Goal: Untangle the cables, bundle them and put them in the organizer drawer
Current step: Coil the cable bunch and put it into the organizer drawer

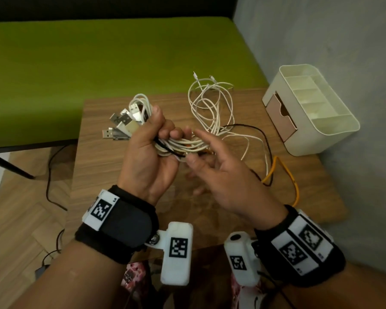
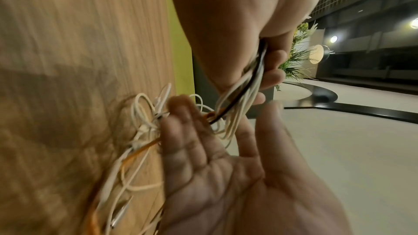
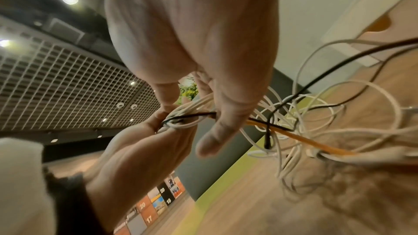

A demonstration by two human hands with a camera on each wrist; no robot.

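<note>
Head view: left hand (image 1: 149, 150) closed firmly around gathered cables (image 1: 181, 146), USB plugs (image 1: 123, 123) fanning out at top. Right hand (image 1: 216, 175) with fingers spread, touching strands, holding nothing for sure. Loose tangle (image 1: 212, 108) lying on table (image 1: 103, 175), organizer drawer (image 1: 281, 117) slightly pulled out, near. Risk: pulling too hard, tightening knots around black (image 1: 254, 130) and orange cable (image 1: 285, 166); also plugs slipping from bundle.

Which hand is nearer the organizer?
Right. The right hand is mid-table, on the organizer's side; the left hand, gripping the cable bundle, is farther away.
</note>
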